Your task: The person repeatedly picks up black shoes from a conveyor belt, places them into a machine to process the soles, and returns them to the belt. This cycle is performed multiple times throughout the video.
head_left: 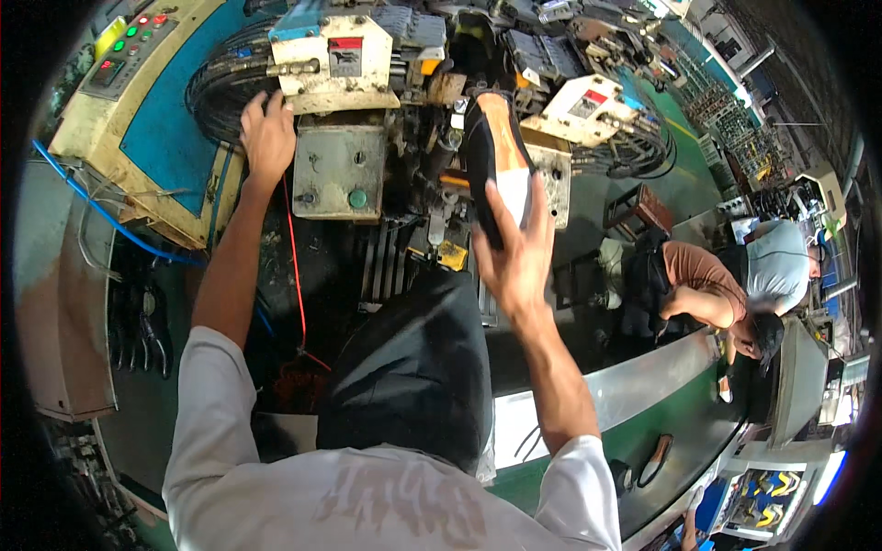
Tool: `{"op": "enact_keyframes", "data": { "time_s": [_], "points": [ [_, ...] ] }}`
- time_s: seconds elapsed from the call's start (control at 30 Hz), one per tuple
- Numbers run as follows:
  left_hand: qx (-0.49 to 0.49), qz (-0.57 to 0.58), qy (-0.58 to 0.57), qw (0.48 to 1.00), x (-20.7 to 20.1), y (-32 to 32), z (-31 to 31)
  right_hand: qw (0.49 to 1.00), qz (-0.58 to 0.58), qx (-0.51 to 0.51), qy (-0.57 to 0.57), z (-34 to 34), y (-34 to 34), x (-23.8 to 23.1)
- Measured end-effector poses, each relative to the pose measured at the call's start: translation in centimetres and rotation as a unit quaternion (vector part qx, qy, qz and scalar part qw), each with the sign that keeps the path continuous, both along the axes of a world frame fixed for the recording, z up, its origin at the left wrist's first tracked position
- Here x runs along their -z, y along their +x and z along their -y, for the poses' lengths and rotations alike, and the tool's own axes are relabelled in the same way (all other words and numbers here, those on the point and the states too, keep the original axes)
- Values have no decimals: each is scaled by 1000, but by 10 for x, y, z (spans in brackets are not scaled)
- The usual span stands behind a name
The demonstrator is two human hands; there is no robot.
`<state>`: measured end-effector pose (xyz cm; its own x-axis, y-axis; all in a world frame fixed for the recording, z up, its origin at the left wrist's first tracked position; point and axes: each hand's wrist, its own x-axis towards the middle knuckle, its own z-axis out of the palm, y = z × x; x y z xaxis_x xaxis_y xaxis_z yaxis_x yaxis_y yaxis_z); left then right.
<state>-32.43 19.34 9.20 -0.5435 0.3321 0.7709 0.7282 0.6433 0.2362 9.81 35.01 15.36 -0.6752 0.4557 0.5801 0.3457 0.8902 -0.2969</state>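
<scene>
My right hand [519,262] grips the heel end of a black shoe [478,151], its fingers spread along the white heel part. The shoe lies sole side up, with a tan insole showing, and its toe points into the middle of the lasting machine [423,46]. Over on the left, my left hand [267,142] rests with fingertips at the edge of the machine's cream side block [335,64]. It holds nothing, and its fingers are slightly apart. Just right of that hand is a grey metal box with a green button [357,197].
A control panel [129,46] with lit buttons stands at far left. Black hoses [216,92] bunch behind my left hand. At right, two people bend beside a long metal-topped bench [634,376]; another shoe [655,459] lies there. A brown stool [638,209] stands beyond.
</scene>
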Motion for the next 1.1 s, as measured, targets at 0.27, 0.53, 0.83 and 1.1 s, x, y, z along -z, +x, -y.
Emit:
{"op": "enact_keyframes", "data": {
  "time_s": [0.27, 0.53, 0.83, 1.1],
  "points": [
    [-5, -65, 29, 997, 12, 4, -29, 998, -12, 50, 28, -90, -103, 49],
    [-7, -75, 40, 996, 12, -1, -28, 998, 22, 58, 14, -76, -110, 57],
    [-13, -71, 46, 996, 11, 5, -29, 998, 36, 51, 16, -55, -122, 57],
    [-15, -136, 76, 988, 19, -6, -36, 998, 37, 45, 40, -63, -130, 63]
  ]
}}
